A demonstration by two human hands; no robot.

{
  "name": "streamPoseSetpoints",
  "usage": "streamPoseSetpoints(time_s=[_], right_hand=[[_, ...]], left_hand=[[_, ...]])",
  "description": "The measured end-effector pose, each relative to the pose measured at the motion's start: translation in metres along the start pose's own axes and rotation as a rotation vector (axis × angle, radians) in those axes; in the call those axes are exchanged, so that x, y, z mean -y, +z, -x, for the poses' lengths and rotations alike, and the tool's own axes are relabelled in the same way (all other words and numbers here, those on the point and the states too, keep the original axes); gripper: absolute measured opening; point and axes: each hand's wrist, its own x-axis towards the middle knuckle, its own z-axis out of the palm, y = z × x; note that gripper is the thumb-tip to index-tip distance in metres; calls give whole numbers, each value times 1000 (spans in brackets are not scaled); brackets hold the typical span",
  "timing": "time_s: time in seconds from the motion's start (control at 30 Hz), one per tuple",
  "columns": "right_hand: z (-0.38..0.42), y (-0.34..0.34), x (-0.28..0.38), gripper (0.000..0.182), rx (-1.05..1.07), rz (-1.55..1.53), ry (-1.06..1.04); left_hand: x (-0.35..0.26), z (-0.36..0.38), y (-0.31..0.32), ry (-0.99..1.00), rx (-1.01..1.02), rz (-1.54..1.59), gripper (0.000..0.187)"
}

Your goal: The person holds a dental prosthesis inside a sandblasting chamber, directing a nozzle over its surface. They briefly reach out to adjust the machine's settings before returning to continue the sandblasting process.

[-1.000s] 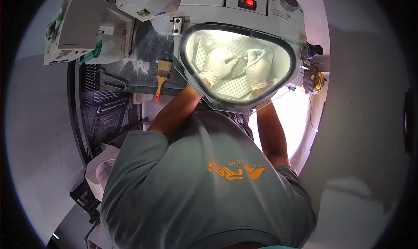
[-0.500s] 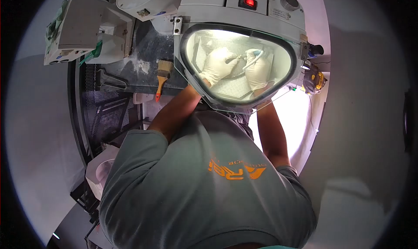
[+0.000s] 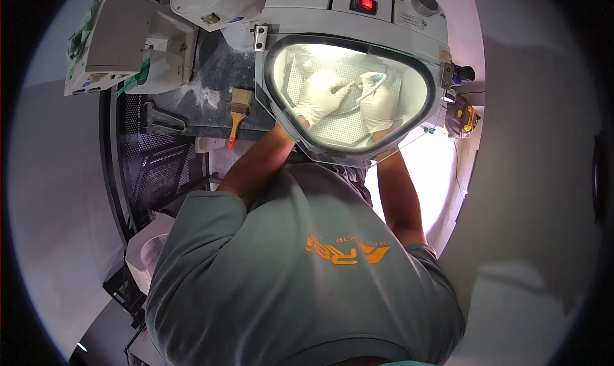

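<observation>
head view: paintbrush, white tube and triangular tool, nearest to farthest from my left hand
From your left hand, in this view:
1. White tube, right, inside the cabinet
2. Paintbrush, left, on the bench
3. Triangular tool, farther left

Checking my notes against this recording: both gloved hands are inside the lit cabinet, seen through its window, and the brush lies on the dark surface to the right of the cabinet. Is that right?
Not quite: the head view shows the brush on the dark surface to the left of the cabinet. The left hand and right hand, both gloved, are indeed inside.
</observation>
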Motion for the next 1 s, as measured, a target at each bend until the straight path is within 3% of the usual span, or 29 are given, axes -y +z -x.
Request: streamPoseSetpoints(time_s=[0.07,0.3,0.7,1.0], right_hand=[[0,0,0,11,-19,85,-55],[-3,6,-1,24,-81,-144,92],[-1,3,-1,23,-66,-75,-14],[0,1,-2,20,-23,-33,51]], left_hand=[[1,1,1,-1,8,-2,16],[-2,-1,-1,-6,3,-23,15],[0,-1,-1,-4,0,-4,15],[2,-1,3,7,12,-19,16]])
